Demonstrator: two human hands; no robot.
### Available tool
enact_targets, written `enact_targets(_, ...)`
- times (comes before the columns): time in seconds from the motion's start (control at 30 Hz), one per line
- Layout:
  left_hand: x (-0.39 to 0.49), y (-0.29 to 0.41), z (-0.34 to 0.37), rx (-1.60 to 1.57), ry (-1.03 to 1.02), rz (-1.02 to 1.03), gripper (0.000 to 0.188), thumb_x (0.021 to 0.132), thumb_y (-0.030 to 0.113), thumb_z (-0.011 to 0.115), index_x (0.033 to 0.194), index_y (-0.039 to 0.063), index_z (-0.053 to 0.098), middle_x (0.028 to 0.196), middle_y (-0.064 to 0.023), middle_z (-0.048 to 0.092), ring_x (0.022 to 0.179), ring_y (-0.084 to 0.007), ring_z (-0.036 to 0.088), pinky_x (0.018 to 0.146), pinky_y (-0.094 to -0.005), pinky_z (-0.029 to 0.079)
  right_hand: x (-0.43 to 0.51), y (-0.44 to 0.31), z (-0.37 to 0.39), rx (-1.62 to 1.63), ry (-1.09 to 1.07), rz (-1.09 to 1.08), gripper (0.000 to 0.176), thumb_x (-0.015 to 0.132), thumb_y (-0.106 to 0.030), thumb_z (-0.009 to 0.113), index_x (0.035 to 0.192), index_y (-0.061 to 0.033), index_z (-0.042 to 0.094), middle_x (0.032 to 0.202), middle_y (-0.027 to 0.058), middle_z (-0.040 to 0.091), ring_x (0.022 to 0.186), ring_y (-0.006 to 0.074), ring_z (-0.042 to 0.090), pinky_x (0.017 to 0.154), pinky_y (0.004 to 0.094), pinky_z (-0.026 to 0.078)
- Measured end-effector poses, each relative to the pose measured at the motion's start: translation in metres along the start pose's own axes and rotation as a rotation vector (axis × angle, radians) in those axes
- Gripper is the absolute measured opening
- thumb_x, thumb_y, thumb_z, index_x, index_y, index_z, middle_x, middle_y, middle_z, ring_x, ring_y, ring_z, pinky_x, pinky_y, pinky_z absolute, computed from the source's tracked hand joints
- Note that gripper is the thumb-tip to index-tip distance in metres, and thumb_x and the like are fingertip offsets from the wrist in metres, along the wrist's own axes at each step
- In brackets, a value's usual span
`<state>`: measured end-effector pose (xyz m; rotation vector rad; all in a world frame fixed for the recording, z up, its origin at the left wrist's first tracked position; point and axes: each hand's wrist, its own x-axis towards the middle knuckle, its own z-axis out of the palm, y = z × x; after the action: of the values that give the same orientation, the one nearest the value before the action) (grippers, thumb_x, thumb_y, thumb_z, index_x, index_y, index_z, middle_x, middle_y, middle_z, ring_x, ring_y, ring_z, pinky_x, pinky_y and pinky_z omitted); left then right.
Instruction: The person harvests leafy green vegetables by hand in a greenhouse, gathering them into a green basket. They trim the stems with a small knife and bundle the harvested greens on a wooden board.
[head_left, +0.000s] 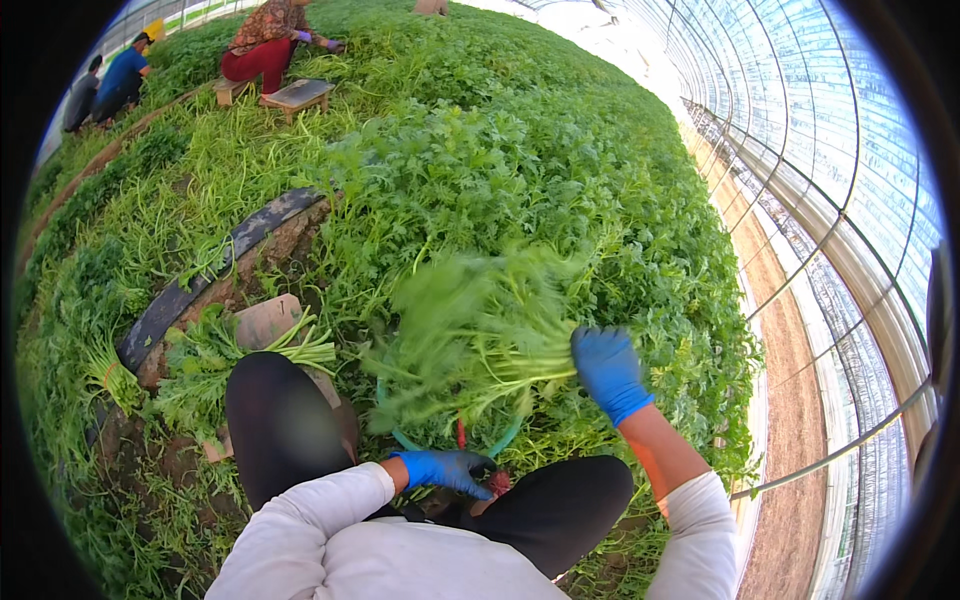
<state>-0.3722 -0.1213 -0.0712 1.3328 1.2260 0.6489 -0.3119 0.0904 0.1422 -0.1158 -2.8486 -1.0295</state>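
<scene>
My right hand (609, 373), in a blue glove, is shut around the stem ends of a bunch of leafy greens (487, 330). The bunch points left, and its leaves are blurred. Below it shows the green rim (508, 436) of a round container, with a narrow red object (460, 431) beside it. My left hand (446, 472), also blue-gloved, is low between my knees. Its thumb and fingers are apart with nothing seen between them. Close to its fingertips is a small reddish thing (499, 481), too unclear to name.
Dense leafy crop (495, 165) grows ahead. Cut greens (199, 364) lie by my left knee, near a tied bundle (118, 384) and a black plastic strip (225, 259). A person (262, 41) sits beside a low wooden stool (300, 95). Greenhouse film (810, 97) curves along the right.
</scene>
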Motion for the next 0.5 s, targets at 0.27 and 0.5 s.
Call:
enact_targets(0.27, -0.004, 0.002, 0.005, -0.057, 0.012, 0.004, 0.086, 0.077, 0.051, 0.072, 0.139, 0.001, 0.039, 0.135, -0.0201, 0.050, 0.124, -0.0283, 0.049, 0.105, -0.0361, 0.038, -0.010, 0.012, -0.009, -0.203, 0.105, -0.062, 0.027, 0.077, -0.009, 0.056, 0.103, -0.0015, 0.055, 0.078, 0.0079, 0.054, 0.071, 0.0236, 0.055, 0.071, 0.0376, 0.047)
enact_targets(0.5, 0.001, 0.007, 0.010, -0.139, 0.049, 0.039, 0.084, 0.077, 0.051, 0.073, 0.137, 0.000, 0.043, 0.129, -0.0178, 0.055, 0.119, -0.0257, 0.052, 0.102, -0.0345, 0.040, -0.007, 0.016, -0.039, -0.243, 0.233, -0.054, 0.030, 0.077, -0.009, 0.056, 0.106, -0.0020, 0.055, 0.078, 0.0081, 0.053, 0.074, 0.0233, 0.055, 0.072, 0.0372, 0.048)
